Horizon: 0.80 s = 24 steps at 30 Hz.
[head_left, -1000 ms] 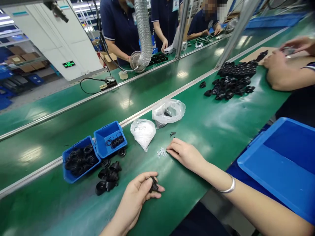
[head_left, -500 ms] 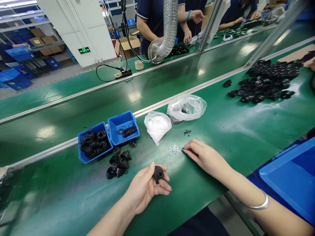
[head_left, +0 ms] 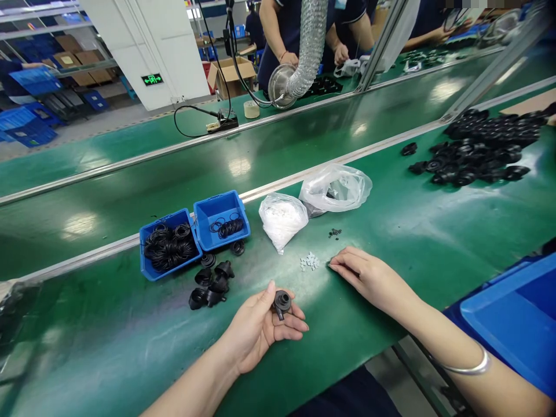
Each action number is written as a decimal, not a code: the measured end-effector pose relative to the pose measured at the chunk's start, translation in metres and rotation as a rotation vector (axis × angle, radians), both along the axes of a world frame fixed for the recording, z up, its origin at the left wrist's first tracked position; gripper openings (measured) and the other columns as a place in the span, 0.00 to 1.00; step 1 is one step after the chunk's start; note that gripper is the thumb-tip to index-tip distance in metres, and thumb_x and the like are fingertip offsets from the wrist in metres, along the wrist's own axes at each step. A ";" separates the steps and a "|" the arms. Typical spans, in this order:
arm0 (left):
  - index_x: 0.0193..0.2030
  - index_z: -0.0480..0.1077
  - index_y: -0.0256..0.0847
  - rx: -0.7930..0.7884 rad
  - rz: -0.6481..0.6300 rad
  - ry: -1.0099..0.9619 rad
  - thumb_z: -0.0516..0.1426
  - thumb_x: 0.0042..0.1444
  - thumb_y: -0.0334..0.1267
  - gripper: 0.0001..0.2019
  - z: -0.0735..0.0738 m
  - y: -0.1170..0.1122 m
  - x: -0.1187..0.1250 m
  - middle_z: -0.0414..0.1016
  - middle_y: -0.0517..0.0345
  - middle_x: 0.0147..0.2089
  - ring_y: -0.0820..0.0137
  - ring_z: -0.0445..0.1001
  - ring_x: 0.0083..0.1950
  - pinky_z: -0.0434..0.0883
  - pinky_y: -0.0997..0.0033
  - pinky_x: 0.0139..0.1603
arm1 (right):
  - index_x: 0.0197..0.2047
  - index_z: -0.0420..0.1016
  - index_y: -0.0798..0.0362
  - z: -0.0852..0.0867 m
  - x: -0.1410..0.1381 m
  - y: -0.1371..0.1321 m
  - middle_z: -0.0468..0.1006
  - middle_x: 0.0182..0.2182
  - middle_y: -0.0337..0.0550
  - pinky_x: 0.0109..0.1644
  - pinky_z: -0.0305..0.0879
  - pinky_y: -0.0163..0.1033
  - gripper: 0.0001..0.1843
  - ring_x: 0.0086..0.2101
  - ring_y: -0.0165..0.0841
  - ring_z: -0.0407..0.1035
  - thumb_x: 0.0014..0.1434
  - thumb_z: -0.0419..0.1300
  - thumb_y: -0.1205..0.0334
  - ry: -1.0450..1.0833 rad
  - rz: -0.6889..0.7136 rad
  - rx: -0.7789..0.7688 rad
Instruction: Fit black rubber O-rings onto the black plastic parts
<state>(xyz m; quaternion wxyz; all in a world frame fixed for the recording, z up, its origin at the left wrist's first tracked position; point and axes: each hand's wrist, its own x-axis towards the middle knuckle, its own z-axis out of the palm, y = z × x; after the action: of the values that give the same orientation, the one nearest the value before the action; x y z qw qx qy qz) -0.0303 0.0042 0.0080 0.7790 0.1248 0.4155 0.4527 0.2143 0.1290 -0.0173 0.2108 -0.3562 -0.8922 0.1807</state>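
My left hand [head_left: 260, 327] lies palm up on the green bench and grips a small round black plastic part [head_left: 281, 302] between thumb and fingers. My right hand [head_left: 369, 278] rests on the bench with its fingertips pressed together beside a little heap of tiny white pieces [head_left: 309, 262]; what they pinch, if anything, is too small to see. A few tiny black bits [head_left: 334, 233] lie just beyond it. A cluster of black parts [head_left: 211, 285] lies left of my left hand.
Two blue bins [head_left: 168, 249] [head_left: 221, 219] hold black rubber rings. A white bag [head_left: 282, 219] and a clear bag [head_left: 336, 188] lie behind. A big pile of black parts [head_left: 478, 147] sits far right, a blue crate [head_left: 516, 318] near right. People work across the belt by a silver hose [head_left: 306, 52].
The view has shifted so everything sits further right. My left hand has turned the black part so its round face points up. My right hand stays beside the white pieces.
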 end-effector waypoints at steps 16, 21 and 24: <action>0.47 0.71 0.37 0.124 -0.004 0.115 0.59 0.61 0.40 0.11 0.000 -0.004 0.002 0.68 0.60 0.39 0.88 0.56 0.19 0.60 0.81 0.21 | 0.39 0.72 0.54 0.001 -0.003 -0.010 0.73 0.33 0.47 0.39 0.69 0.41 0.13 0.33 0.36 0.70 0.70 0.49 0.61 0.006 -0.051 0.070; 0.43 0.69 0.37 0.173 -0.062 0.213 0.64 0.56 0.37 0.11 0.000 -0.006 0.000 0.72 0.59 0.42 0.91 0.56 0.17 0.56 0.82 0.19 | 0.36 0.74 0.52 0.011 -0.008 -0.015 0.74 0.31 0.44 0.35 0.67 0.38 0.11 0.32 0.34 0.69 0.67 0.54 0.59 0.208 -0.104 -0.154; 0.42 0.66 0.39 0.239 -0.092 0.291 0.63 0.56 0.37 0.11 0.000 -0.006 0.002 0.74 0.58 0.42 0.90 0.60 0.15 0.58 0.82 0.18 | 0.35 0.75 0.52 0.014 -0.014 -0.024 0.73 0.29 0.41 0.29 0.64 0.36 0.10 0.26 0.30 0.66 0.66 0.57 0.57 0.299 -0.140 -0.344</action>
<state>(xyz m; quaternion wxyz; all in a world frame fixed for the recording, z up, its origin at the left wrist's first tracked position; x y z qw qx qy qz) -0.0286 -0.0013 0.0084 0.7103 0.2993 0.4610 0.4398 0.2001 0.1046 -0.0033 0.2886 -0.4171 -0.7804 0.3657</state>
